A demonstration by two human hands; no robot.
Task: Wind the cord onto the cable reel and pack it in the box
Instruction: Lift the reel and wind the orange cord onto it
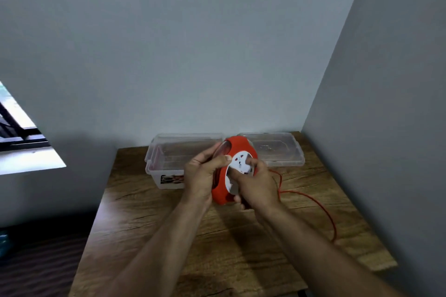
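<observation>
red plastic is filling the middle of the view: the reel (237, 171), a round orange-red case with a white socket face, is being held up on edge above the wooden table (169, 219), its white face turned toward the person. the left hand (205, 171) is gripping the reel's left rim, fingers curled round the back and the thumb pressing onto the edge of the white face. the right hand (255, 183) is closing on the lower right of the reel, fingers bent over the white face and the rim; whether they are pinching a winding knob there is hidden by the hand itself.

the cord (311, 198), thin and orange-red, is trailing out from behind the right hand, lying loose across the table to the right and curving down toward the table's right edge, so part of it is not yet wound in.

the box (164, 166), clear plastic with a label on its front, is sitting open on the table just behind the left hand. its clear lid (282, 152) is lying flat beside it to the right, behind the reel, near the corner of the grey walls.
</observation>
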